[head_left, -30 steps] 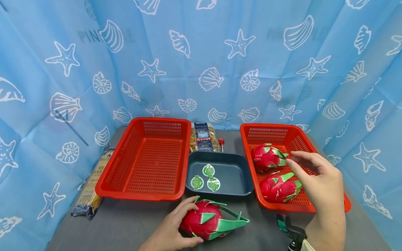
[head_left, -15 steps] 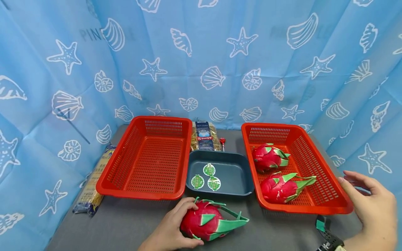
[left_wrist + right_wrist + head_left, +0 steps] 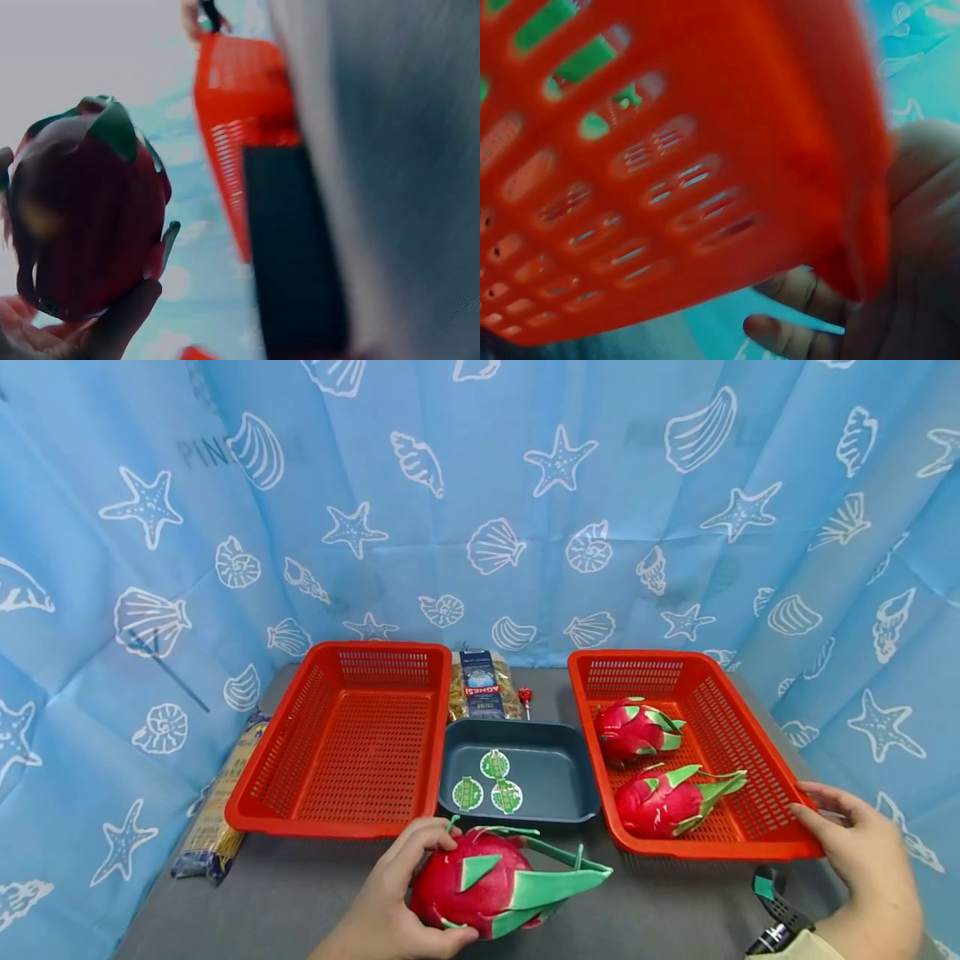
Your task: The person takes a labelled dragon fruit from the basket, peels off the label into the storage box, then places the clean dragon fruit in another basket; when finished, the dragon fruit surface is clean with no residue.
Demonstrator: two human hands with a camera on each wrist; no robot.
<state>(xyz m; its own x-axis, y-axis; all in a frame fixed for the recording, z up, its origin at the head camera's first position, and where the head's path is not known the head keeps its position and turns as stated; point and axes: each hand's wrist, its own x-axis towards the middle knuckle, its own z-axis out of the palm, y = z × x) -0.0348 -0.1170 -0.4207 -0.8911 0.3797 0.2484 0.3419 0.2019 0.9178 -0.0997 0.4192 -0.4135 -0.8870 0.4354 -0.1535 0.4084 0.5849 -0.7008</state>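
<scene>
My left hand (image 3: 397, 893) grips a large pink-red dragon fruit (image 3: 472, 877) with green leafy tips, held in front of the blue tray. In the left wrist view the same dragon fruit (image 3: 90, 217) looks dark, with fingers beneath it. At the far right, my right hand (image 3: 870, 852) holds the rim of the right red basket (image 3: 720, 849). The right wrist view shows that basket's slotted wall (image 3: 727, 150) close up, fingers curling below its edge. Inside it lie two dragon fruits, one behind (image 3: 636, 732) and one in front (image 3: 663, 802).
Left stands another red basket (image 3: 375, 752) with nothing in it. Between the baskets is a dark blue tray (image 3: 566, 777) bearing three green-white stickers (image 3: 507, 796). A pasta bag (image 3: 483, 685) and a red lollipop (image 3: 525, 695) lie behind; a long pasta packet (image 3: 217, 810) lies left.
My right hand has moved from over the fruits in the basket to its right rim and taken hold. The left hand has raised its dragon fruit slightly.
</scene>
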